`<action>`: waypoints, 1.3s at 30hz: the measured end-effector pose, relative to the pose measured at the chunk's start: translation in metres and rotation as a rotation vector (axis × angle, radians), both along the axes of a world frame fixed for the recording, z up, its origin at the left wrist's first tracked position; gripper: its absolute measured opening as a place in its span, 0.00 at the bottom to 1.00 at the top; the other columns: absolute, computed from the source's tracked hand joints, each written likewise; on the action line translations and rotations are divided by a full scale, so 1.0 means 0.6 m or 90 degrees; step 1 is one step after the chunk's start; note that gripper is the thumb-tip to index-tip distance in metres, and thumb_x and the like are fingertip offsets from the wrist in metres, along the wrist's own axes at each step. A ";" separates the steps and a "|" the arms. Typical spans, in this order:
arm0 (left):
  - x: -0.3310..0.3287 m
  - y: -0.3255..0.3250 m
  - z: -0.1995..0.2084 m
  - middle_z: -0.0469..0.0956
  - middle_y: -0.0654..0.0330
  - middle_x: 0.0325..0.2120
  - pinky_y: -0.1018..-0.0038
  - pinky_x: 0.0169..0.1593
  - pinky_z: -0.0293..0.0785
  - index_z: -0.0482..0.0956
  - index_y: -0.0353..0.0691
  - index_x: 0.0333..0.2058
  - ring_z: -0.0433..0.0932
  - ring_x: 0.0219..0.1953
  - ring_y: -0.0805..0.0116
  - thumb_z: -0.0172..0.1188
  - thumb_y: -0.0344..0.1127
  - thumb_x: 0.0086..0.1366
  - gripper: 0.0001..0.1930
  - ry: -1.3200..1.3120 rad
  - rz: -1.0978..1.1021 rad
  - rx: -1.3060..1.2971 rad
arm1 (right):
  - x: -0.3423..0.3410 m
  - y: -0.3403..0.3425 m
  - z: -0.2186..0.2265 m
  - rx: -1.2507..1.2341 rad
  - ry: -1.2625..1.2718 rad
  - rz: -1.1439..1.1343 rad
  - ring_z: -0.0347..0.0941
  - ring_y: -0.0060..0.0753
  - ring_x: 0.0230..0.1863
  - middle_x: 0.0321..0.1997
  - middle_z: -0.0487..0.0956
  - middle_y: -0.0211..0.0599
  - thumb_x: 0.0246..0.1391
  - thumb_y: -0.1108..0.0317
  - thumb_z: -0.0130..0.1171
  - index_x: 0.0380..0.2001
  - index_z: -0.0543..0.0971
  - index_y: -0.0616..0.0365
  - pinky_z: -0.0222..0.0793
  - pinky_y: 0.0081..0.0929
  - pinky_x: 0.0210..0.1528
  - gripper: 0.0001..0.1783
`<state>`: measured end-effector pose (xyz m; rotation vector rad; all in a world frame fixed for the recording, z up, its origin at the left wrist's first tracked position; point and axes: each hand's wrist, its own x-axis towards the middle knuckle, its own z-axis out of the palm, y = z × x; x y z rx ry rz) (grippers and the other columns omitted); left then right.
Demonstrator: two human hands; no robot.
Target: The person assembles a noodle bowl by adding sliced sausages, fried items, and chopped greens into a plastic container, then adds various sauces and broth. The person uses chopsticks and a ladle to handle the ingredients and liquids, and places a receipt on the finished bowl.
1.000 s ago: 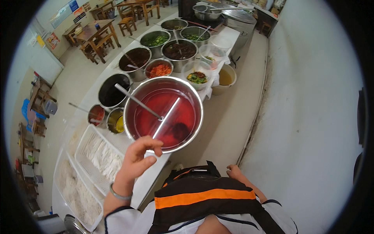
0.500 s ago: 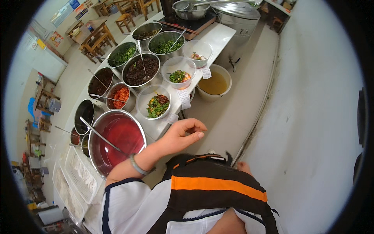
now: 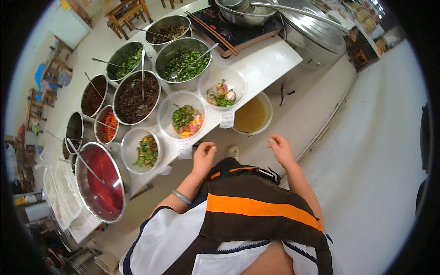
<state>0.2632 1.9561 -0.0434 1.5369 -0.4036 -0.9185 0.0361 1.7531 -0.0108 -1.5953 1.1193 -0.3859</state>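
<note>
My left hand (image 3: 205, 158) hovers just off the table's front edge, its fingers curled in and nothing visible in them. My right hand (image 3: 279, 149) is in the air over the floor to the right, fingers bent toward the thumb, also without anything visible. Three clear plastic bowls stand along the table edge. The nearest bowl (image 3: 130, 143) holds chopped greens and a dark red topping. Greens and orange-pink pieces lie in the middle bowl (image 3: 167, 108). The far bowl (image 3: 234, 75) contains similar food. Paper slips (image 3: 185, 150) hang beside the bowls.
Behind the bowls stand several steel pots with spoons, including chopped green onion (image 3: 190, 64) and a dark minced topping (image 3: 133, 101). A basin of red liquid (image 3: 119, 201) is at left. Beyond are a cooktop (image 3: 206, 30), chopsticks (image 3: 213, 34) and a large steel pot (image 3: 316, 32). A bucket (image 3: 269, 110) sits below.
My view has shifted toward the far end of the table. My left hand has drawn back toward my body, and my right hand has risen into fuller view. The bowls remain on the table.
</note>
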 end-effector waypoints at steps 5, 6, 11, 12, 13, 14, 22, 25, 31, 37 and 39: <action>0.001 -0.102 -0.025 0.72 0.59 0.39 0.80 0.38 0.70 0.67 0.31 0.49 0.72 0.37 0.74 0.55 0.40 0.66 0.20 0.185 0.205 0.134 | 0.076 -0.113 0.040 0.115 -0.044 0.122 0.75 0.23 0.34 0.36 0.78 0.36 0.59 0.66 0.54 0.45 0.74 0.66 0.71 0.23 0.39 0.15; 0.006 -0.119 -0.028 0.72 0.59 0.38 0.80 0.37 0.69 0.68 0.32 0.48 0.72 0.36 0.74 0.55 0.40 0.66 0.18 0.199 0.222 0.131 | 0.092 -0.134 0.049 0.145 -0.051 0.126 0.75 0.23 0.34 0.37 0.78 0.36 0.59 0.67 0.54 0.45 0.74 0.66 0.71 0.22 0.39 0.15; -0.011 -0.168 -0.046 0.72 0.62 0.32 0.78 0.32 0.68 0.70 0.32 0.42 0.69 0.31 0.76 0.58 0.41 0.64 0.17 0.295 0.375 0.102 | 0.202 -0.252 0.066 0.118 -0.061 0.279 0.74 0.22 0.32 0.36 0.76 0.35 0.59 0.64 0.55 0.47 0.72 0.65 0.71 0.21 0.36 0.18; -0.013 -0.174 -0.050 0.73 0.61 0.32 0.78 0.32 0.68 0.70 0.32 0.40 0.70 0.32 0.76 0.58 0.41 0.64 0.17 0.291 0.383 0.091 | 0.224 -0.274 0.065 0.099 -0.054 0.320 0.74 0.22 0.33 0.36 0.76 0.35 0.59 0.62 0.55 0.48 0.71 0.65 0.71 0.21 0.35 0.19; -0.030 -0.195 -0.056 0.73 0.61 0.31 0.81 0.30 0.66 0.70 0.32 0.38 0.71 0.30 0.77 0.58 0.41 0.64 0.16 0.255 0.522 0.077 | 0.240 -0.292 0.065 0.096 -0.053 0.352 0.74 0.23 0.33 0.35 0.75 0.35 0.59 0.61 0.55 0.48 0.71 0.64 0.71 0.21 0.34 0.20; -0.031 -0.203 -0.058 0.73 0.60 0.32 0.81 0.31 0.66 0.70 0.32 0.38 0.71 0.31 0.76 0.58 0.41 0.64 0.15 0.246 0.544 0.067 | 0.253 -0.305 0.065 0.125 -0.052 0.381 0.74 0.23 0.33 0.36 0.75 0.35 0.59 0.60 0.54 0.48 0.71 0.64 0.71 0.21 0.33 0.20; -0.064 -0.287 -0.061 0.77 0.57 0.30 0.74 0.35 0.71 0.75 0.30 0.37 0.74 0.30 0.70 0.62 0.37 0.60 0.15 -0.065 0.719 0.277 | 0.322 -0.379 0.092 0.263 0.058 0.586 0.73 0.23 0.34 0.37 0.75 0.34 0.59 0.49 0.52 0.42 0.71 0.61 0.69 0.20 0.30 0.23; -0.074 -0.320 -0.063 0.78 0.56 0.29 0.72 0.36 0.71 0.76 0.30 0.35 0.74 0.30 0.70 0.63 0.36 0.58 0.13 -0.030 0.731 0.289 | 0.367 -0.373 0.083 0.277 0.122 0.616 0.73 0.23 0.32 0.36 0.75 0.34 0.56 0.46 0.55 0.39 0.72 0.60 0.68 0.20 0.29 0.24; -0.098 -0.387 -0.067 0.77 0.61 0.25 0.74 0.32 0.68 0.77 0.32 0.32 0.71 0.27 0.74 0.62 0.36 0.60 0.11 0.223 0.807 0.171 | 0.397 -0.335 0.067 0.277 0.004 0.555 0.72 0.25 0.18 0.20 0.75 0.37 0.52 0.62 0.56 0.21 0.72 0.62 0.64 0.22 0.18 0.13; -0.106 -0.433 -0.050 0.76 0.61 0.25 0.73 0.31 0.66 0.77 0.32 0.33 0.70 0.26 0.74 0.60 0.35 0.63 0.10 0.277 0.879 0.102 | 0.404 -0.356 0.088 0.297 0.003 0.600 0.72 0.25 0.20 0.22 0.75 0.37 0.51 0.67 0.51 0.24 0.72 0.61 0.67 0.21 0.23 0.08; -0.107 -0.436 -0.040 0.77 0.60 0.27 0.73 0.32 0.68 0.76 0.31 0.33 0.70 0.27 0.73 0.60 0.35 0.63 0.10 0.283 0.880 0.118 | 0.393 -0.368 0.093 0.281 0.009 0.589 0.71 0.25 0.20 0.22 0.75 0.38 0.52 0.68 0.51 0.24 0.72 0.62 0.66 0.22 0.24 0.08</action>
